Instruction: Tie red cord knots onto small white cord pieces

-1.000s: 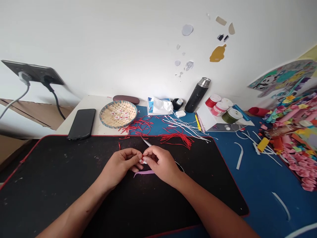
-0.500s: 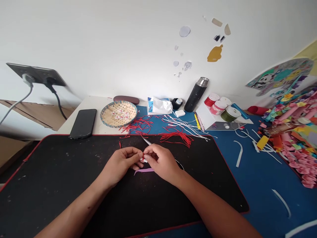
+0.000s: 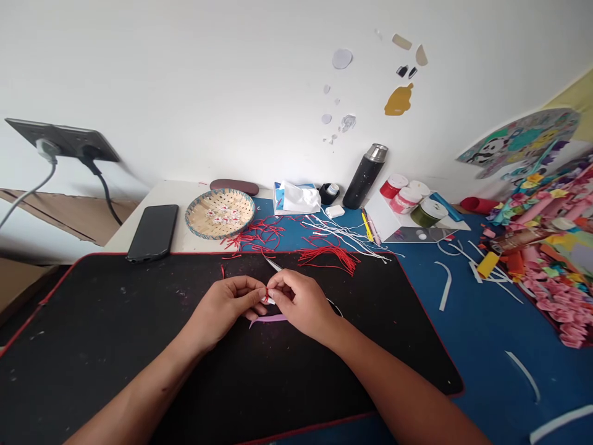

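Note:
Fingertips of my left hand [image 3: 231, 306] and my right hand [image 3: 301, 306] meet over the black mat, both pinching a small piece of red cord [image 3: 267, 294] with white material under it. The fingers hide most of this piece. A pointed metal blade tip [image 3: 272, 264] sticks out beyond my right fingers; the rest of that tool is covered. Below the fingertips lies a purple strip [image 3: 269, 319], partly under my right hand. Cut red cords [image 3: 328, 258] and white cords [image 3: 343, 233] are spread just past the mat's far edge.
A woven basket [image 3: 220, 230] with small red-and-white pieces stands at the back, beside a phone [image 3: 152, 232]. Farther right are a tissue box [image 3: 296, 199], a black thermos [image 3: 365, 176] and ribbon spools [image 3: 428, 211]. Paper strips [image 3: 443, 287] and pink paper flowers [image 3: 563, 296] lie on the right.
The camera view has shifted slightly. My hands stay together at nearly the same spot, and a little more of the red cord shows between the fingertips.

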A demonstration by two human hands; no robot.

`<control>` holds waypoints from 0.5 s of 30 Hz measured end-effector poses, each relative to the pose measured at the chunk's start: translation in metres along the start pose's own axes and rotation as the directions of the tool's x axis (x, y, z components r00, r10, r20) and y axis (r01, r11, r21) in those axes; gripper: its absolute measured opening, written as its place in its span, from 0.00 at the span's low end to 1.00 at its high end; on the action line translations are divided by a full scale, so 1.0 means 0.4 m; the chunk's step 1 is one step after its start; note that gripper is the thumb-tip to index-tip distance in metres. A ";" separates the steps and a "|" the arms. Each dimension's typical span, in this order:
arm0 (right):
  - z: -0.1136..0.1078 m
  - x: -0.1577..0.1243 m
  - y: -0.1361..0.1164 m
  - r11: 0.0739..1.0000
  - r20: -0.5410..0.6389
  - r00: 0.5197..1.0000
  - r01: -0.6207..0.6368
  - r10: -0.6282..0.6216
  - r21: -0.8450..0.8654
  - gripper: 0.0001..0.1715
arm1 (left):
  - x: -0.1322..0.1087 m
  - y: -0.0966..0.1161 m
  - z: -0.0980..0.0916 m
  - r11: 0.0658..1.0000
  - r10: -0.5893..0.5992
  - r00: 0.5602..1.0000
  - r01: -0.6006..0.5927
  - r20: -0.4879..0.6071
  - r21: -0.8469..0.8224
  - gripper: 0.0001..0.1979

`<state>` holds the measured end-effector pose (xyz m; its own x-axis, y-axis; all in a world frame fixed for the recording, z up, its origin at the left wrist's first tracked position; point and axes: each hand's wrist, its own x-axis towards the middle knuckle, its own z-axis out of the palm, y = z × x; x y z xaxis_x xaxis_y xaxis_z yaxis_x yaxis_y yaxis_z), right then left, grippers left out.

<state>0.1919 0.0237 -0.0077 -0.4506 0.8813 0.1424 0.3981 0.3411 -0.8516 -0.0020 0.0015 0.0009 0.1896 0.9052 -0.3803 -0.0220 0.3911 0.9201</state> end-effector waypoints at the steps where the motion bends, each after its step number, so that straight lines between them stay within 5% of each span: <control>1: -0.001 0.001 -0.001 1.000 0.003 1.000 0.000 0.000 0.000 0.07 | 0.001 0.000 0.000 1.000 -0.001 1.000 0.001 0.000 0.002 0.15; 15: -0.003 0.002 0.004 0.979 0.021 0.990 0.144 -0.143 -0.144 0.05 | -0.002 0.004 0.000 1.000 -0.027 0.999 0.027 -0.025 -0.004 0.14</control>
<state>0.1931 0.0253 -0.0083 -0.5197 0.8165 0.2517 0.4395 0.5081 -0.7408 -0.0023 0.0013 0.0027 0.1655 0.8981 -0.4075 -0.0212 0.4163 0.9090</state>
